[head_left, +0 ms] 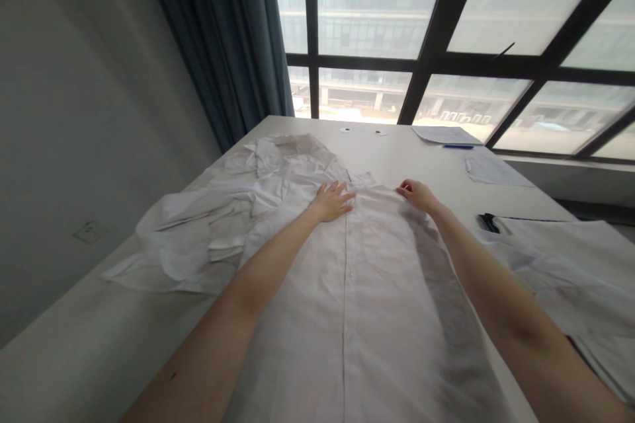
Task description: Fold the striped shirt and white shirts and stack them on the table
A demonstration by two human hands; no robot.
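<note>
A white button-up shirt lies spread along the white table, its button front running lengthwise. The collar end and a crumpled sleeve are bunched at the far left. My left hand rests flat on the shirt near the front placket, fingers spread. At the shirt's upper right edge, my right hand pinches the fabric between thumb and fingers. The cloth beneath my forearms is partly hidden.
More folded white fabric with dark trim lies at the right. Papers and a blue pen sit at the table's far right. A window, a blue curtain and a wall border the table.
</note>
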